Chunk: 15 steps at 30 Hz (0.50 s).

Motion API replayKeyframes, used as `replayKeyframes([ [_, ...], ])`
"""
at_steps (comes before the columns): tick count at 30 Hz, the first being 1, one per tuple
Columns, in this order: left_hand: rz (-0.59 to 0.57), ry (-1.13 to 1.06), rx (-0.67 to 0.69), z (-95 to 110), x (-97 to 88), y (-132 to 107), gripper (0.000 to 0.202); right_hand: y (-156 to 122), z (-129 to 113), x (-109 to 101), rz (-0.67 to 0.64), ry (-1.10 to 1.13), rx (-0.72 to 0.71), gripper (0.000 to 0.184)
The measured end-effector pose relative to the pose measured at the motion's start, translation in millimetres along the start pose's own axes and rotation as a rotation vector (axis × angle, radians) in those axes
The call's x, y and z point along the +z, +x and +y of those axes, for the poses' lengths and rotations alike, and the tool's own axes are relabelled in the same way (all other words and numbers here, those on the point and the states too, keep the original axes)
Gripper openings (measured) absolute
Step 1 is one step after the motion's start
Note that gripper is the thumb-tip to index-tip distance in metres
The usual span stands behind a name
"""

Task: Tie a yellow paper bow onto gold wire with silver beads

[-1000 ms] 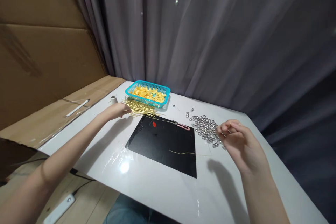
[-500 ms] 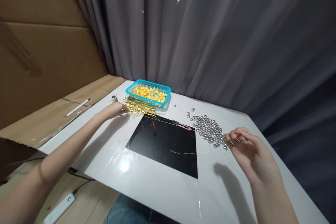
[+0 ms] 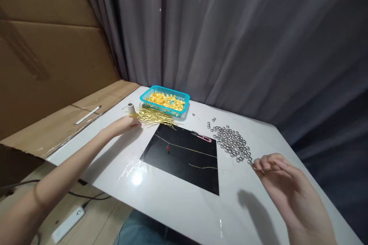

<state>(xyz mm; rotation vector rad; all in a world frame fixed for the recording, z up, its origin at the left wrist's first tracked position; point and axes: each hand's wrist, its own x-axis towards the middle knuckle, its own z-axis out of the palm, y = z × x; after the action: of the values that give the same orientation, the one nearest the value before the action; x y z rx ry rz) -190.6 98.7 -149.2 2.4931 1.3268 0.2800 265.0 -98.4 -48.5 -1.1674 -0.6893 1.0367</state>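
Heavy grey curtain (image 3: pixel 201 46) hangs in deep vertical folds behind a glossy white table (image 3: pixel 178 206). Over its near right side, the right hand (image 3: pixel 276 168) is raised with fingers bent and tips pressed together, pinching a hair-thin strand. Towards it runs a fine gold line (image 3: pixel 192 150), stretched across a smooth black rectangular mat (image 3: pixel 181 172), with a small red piece (image 3: pixel 168 149) at a kink. Its other end leads towards the left hand (image 3: pixel 126 124), which is low, fingers curled downward; its tips are hidden, so I cannot tell whether they grip anything.

Just beyond the right fingertips lies a scatter of shiny, rounded silver beads (image 3: pixel 230 139). A second wavy strand (image 3: pixel 201 167) crosses the mat's right edge; pink-handled snips (image 3: pixel 204 138) rest near its far edge. Beside the left hand stand a pale tapered spool (image 3: pixel 131 109) and a stiff, tangled sheaf of metallic gold strands (image 3: pixel 155 116). Behind that, a turquoise lattice-walled basket (image 3: pixel 186 103) holds crinkled yellow pieces (image 3: pixel 165 100).

Creased brown cardboard (image 3: pixel 48 49) walls the left side, and a white power strip (image 3: pixel 68 225) lies on the pale floor.
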Motion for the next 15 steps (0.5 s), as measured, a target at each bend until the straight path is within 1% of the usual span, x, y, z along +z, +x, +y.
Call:
replayKeyframes([
  [3,-0.036,0.003,0.044,7.6,-2.7,-6.4,0.023,-4.7,-1.5,-2.8,0.022,0.002,0.007,0.021],
  [8,-0.018,0.002,0.105,23.2,-1.9,-17.5,0.033,-10.0,-4.2,-12.5,0.054,0.017,0.028,0.019],
  [12,0.005,-0.009,0.155,35.4,1.8,-24.7,0.035,-13.3,-8.5,-19.3,0.088,0.025,-0.006,0.015],
  [15,0.027,-0.017,0.191,46.4,3.4,-31.8,0.036,-17.0,-10.7,-24.5,0.096,-0.019,-0.044,0.016],
])
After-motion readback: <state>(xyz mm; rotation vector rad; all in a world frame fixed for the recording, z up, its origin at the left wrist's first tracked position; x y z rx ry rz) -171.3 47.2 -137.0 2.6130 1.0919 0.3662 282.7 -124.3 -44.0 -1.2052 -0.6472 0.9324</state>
